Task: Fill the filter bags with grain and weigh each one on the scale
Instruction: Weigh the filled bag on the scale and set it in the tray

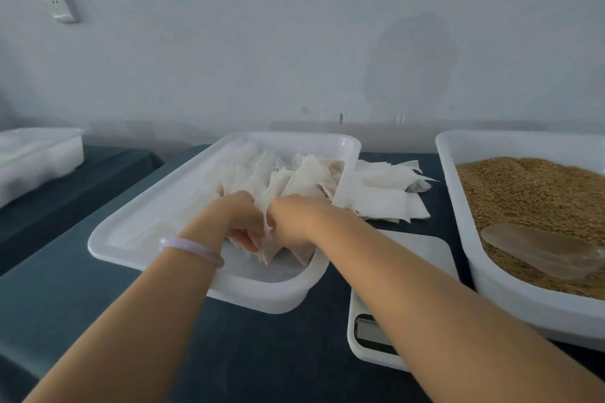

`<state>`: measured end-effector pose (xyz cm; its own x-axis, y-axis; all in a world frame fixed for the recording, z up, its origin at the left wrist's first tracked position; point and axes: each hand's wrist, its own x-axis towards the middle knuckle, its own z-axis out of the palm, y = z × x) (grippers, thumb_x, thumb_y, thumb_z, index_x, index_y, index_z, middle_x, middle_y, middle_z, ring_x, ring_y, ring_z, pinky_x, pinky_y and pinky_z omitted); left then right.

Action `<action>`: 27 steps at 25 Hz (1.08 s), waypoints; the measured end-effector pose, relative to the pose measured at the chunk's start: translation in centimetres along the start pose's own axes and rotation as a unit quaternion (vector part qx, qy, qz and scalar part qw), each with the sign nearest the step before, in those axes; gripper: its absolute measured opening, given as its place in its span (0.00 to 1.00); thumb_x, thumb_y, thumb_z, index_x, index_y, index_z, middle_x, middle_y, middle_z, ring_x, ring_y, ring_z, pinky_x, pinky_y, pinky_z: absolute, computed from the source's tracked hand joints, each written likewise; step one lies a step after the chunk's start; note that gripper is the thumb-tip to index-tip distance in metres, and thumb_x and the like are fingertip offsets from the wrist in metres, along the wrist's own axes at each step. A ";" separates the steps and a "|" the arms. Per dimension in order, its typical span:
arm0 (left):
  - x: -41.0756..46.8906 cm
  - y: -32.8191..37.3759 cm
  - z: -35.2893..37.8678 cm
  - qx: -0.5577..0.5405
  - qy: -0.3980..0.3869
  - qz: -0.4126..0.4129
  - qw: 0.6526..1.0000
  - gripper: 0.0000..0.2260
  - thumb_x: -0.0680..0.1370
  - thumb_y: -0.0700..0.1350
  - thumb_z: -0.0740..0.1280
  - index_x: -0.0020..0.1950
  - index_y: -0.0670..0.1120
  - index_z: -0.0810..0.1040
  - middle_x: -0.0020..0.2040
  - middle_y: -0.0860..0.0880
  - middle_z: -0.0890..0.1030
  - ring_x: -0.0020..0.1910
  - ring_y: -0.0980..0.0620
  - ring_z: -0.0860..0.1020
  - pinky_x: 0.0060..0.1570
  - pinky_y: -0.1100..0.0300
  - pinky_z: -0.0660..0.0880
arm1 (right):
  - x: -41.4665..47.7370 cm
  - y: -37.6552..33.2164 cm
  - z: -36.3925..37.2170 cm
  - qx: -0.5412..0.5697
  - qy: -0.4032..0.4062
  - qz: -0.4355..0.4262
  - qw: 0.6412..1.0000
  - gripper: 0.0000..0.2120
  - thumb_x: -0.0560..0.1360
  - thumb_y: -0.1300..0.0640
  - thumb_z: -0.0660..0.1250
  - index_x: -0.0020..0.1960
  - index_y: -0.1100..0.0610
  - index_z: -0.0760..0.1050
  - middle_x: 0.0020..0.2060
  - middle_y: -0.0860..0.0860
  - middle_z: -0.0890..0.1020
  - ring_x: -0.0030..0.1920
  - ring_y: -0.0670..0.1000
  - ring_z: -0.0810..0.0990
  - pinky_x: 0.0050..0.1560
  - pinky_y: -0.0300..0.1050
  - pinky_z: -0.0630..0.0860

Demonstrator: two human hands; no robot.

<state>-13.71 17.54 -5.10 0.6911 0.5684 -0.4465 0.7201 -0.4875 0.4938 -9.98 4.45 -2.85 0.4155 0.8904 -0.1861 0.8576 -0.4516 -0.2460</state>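
Hands: left hand (242, 222), right hand (294, 222) curled round filter bags (278, 183), centre.
Remaining: flat bags (383, 203) beside tray (262, 298), probably unfilled.

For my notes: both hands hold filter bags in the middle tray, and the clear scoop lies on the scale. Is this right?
Not quite: the head view shows the scoop lying on the grain in the right tub, not on the scale. The rest holds.

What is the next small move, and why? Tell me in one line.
Probably lift the filter bag that the left hand and right hand pinch clear of the pile in the tray, toward the grain: the scoop lies unused there and nothing shows on the scale.
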 end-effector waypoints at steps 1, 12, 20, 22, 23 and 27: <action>0.0 0.1 0.0 -0.008 -0.002 -0.009 1.000 0.04 0.71 0.31 0.66 0.44 0.37 0.76 0.32 0.43 0.83 0.32 0.50 0.84 0.20 0.66 0.72 | 0.5 -0.3 0.1 -0.030 -0.038 0.004 0.999 0.10 0.76 0.58 0.64 0.37 0.56 0.68 0.33 0.50 0.69 0.34 0.50 0.69 0.38 0.43 0.67; 0.9 -1.0 0.3 0.041 0.042 -0.060 0.996 0.10 0.74 0.41 0.72 0.47 0.35 0.78 0.43 0.40 0.83 0.42 0.44 0.82 0.48 0.53 0.80 | 3.1 -0.2 2.3 -0.190 -0.150 0.058 0.969 0.19 0.78 0.56 0.61 0.67 0.61 0.66 0.67 0.58 0.68 0.66 0.59 0.68 0.66 0.53 0.64; -0.7 1.0 -0.5 0.149 0.266 0.097 0.947 0.15 0.72 0.49 0.71 0.55 0.46 0.75 0.54 0.46 0.78 0.54 0.46 0.76 0.52 0.55 0.72 | -2.1 5.0 -3.0 0.031 0.261 0.021 0.965 0.10 0.75 0.57 0.58 0.50 0.55 0.77 0.48 0.53 0.80 0.49 0.57 0.76 0.45 0.47 0.74; -2.0 3.8 0.7 0.075 0.250 0.234 0.937 0.10 0.73 0.49 0.71 0.52 0.49 0.77 0.50 0.52 0.79 0.50 0.52 0.76 0.50 0.59 0.70 | -3.6 9.0 -4.1 0.024 0.275 0.097 0.956 0.11 0.76 0.57 0.58 0.51 0.57 0.78 0.48 0.53 0.81 0.50 0.57 0.78 0.49 0.51 0.77; -3.0 5.5 1.7 0.063 0.229 0.300 0.924 0.09 0.73 0.49 0.71 0.51 0.49 0.78 0.47 0.54 0.78 0.48 0.54 0.75 0.49 0.62 0.68 | -4.3 10.9 -4.1 -0.001 0.241 0.132 0.961 0.11 0.77 0.56 0.58 0.53 0.57 0.77 0.49 0.54 0.81 0.50 0.57 0.78 0.51 0.52 0.77; -4.9 11.3 6.0 0.133 0.159 0.445 0.871 0.06 0.76 0.48 0.66 0.50 0.49 0.80 0.50 0.55 0.81 0.49 0.56 0.75 0.48 0.64 0.67 | -5.8 14.2 -2.4 -0.126 0.043 0.173 0.976 0.15 0.77 0.56 0.60 0.61 0.59 0.74 0.58 0.55 0.78 0.57 0.57 0.76 0.54 0.46 0.73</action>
<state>-8.59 5.28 -1.83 0.9613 0.0213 0.2748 -0.0734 -0.9412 0.3297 0.50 -6.95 -3.03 0.7074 0.6943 -0.1324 0.7049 -0.7067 0.0604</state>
